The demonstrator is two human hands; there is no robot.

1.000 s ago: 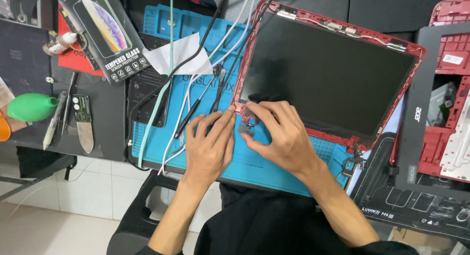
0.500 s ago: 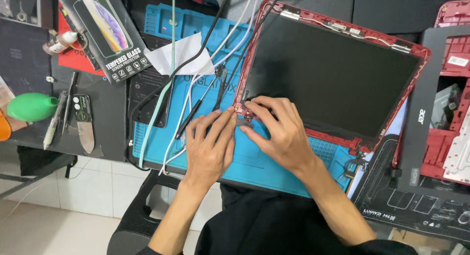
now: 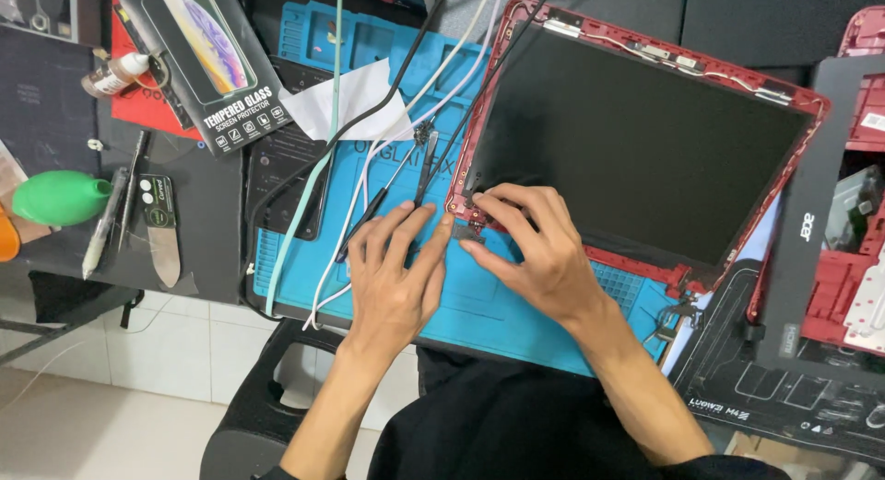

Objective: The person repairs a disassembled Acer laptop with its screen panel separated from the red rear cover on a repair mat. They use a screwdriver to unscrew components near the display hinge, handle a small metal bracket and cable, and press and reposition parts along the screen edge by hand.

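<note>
Head view, looking down. Both hands are meeting at the lower-left corner of a red laptop lid (image 3: 645, 148) w/ its black display panel (image 3: 636, 139) facing up, lying on a blue repair mat (image 3: 516, 305) on the counter (image 3: 55, 111).

Left hand (image 3: 392, 282) is resting flat on the mat, fingers spread and half-straight, fingertips pointing to 1 o'clock, index tip just beside the lid's corner hinge area (image 3: 466, 217). It's not gripping anything that I can see.

Right hand (image 3: 539, 254) is lying over the lid's bottom edge, fingers curled toward 9 o'clock, tips pressing at the same corner. Whether it's pinching some small part there, can't tell; fingers are hiding it.

At 12 o'clock from the left hand: black tweezers (image 3: 424, 166) and a thin black tool (image 3: 369, 217) lying on the mat, w/ white, black and pale green cables (image 3: 318, 166) running across it toward 6 o'clock. A white paper scrap (image 3: 355, 102) is sitting at 11 o'clock.

Far at 9–10 o'clock on the counter: boxed phone screen protector (image 3: 212, 60), green air blower (image 3: 60, 197), flat metal pry tool (image 3: 161, 231), small bottle (image 3: 115, 74).

At 3 o'clock: black screen bezel (image 3: 807, 222) and red laptop base (image 3: 853, 268), well apart from the hands. A small metal hinge bracket (image 3: 678, 309) is lying at 4 o'clock near the mat's edge.
</note>
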